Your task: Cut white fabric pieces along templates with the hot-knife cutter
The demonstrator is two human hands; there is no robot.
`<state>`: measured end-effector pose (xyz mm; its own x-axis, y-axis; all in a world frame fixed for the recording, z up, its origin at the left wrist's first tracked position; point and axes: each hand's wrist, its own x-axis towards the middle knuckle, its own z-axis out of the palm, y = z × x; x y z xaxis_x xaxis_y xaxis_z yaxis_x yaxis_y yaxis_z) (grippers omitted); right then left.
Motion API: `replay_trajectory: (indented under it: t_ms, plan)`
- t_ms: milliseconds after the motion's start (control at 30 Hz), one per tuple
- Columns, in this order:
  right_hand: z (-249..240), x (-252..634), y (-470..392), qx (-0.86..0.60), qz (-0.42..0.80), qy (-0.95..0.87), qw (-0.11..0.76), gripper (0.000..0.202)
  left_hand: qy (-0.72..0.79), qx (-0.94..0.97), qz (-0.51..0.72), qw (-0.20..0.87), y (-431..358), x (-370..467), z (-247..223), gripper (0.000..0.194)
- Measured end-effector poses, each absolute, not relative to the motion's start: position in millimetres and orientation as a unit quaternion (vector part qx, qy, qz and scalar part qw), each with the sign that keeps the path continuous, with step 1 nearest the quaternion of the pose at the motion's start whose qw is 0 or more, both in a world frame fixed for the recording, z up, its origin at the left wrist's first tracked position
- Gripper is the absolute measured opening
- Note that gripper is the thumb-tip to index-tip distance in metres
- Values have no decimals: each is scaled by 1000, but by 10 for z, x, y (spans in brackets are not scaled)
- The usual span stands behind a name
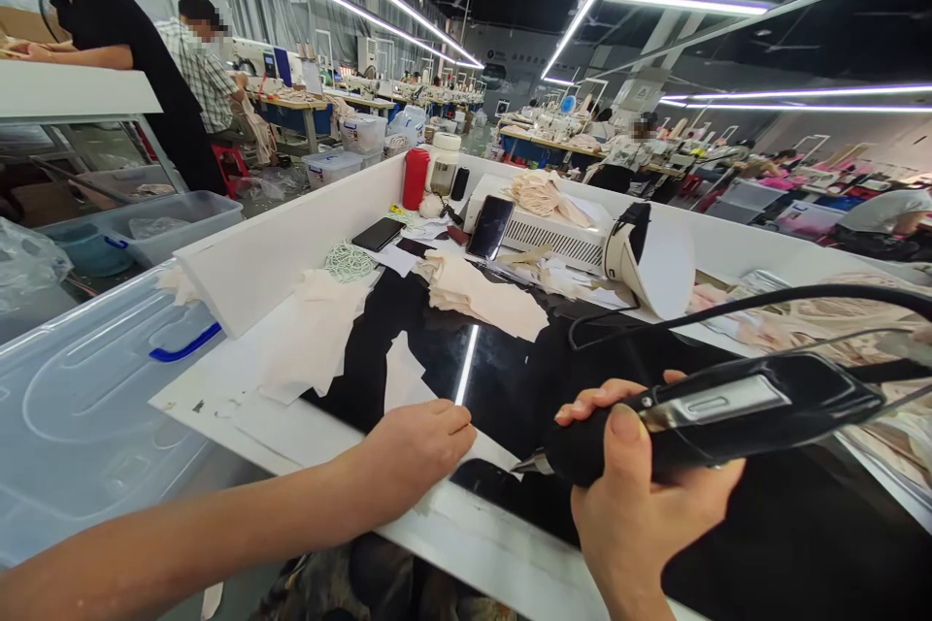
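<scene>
My right hand (pixel 648 495) is wrapped round a black corded handheld tool (pixel 728 408) with a silver panel and a pointed metal tip. That tip meets the corner of a thin cream fabric piece (pixel 402 378) lying on the glossy black work surface (pixel 502 378). Fingers closed, my left hand (pixel 422 451) pinches the same piece near the front edge; its fingertips partly hide the cloth. A cream fabric stack (pixel 484 296) lies beyond my hands, and more cream pieces (pixel 310 335) rest to the left.
White boards wall the table. Along the back are a red bottle (pixel 416 179), a phone (pixel 490 227), a white vented box (pixel 549 243) and a lamp-like white shade (pixel 659 262). The tool's cable (pixel 764 301) arches right. A clear lidded bin (pixel 102 408) stands left; people work beyond.
</scene>
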<state>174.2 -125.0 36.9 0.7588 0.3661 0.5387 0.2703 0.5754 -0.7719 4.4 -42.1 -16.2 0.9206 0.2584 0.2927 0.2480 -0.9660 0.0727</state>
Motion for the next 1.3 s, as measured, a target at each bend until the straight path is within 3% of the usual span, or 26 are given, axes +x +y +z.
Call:
replay_trajectory:
  t_ms: [100, 233, 300, 767, 1300]
  plan:
    - [371, 1730, -1257, -457, 26, -348, 818, 50, 134, 979, 153, -30, -480, 90, -172, 6]
    - [359, 1712, -1266, -459, 24, -344, 819, 51, 127, 974, 178, -66, -573, 129, -163, 60]
    - [366, 1692, -1271, -458, 23, -338, 822, 50, 125, 972, 186, -75, -616, 131, -165, 68]
    - [548, 1709, -1066, -412, 60, -334, 845, 46, 117, 968, 212, -62, -679, 88, -274, 79]
    - [461, 1645, -909, -397, 108, -332, 849, 48, 98, 968, 228, -34, -614, 63, -276, 77]
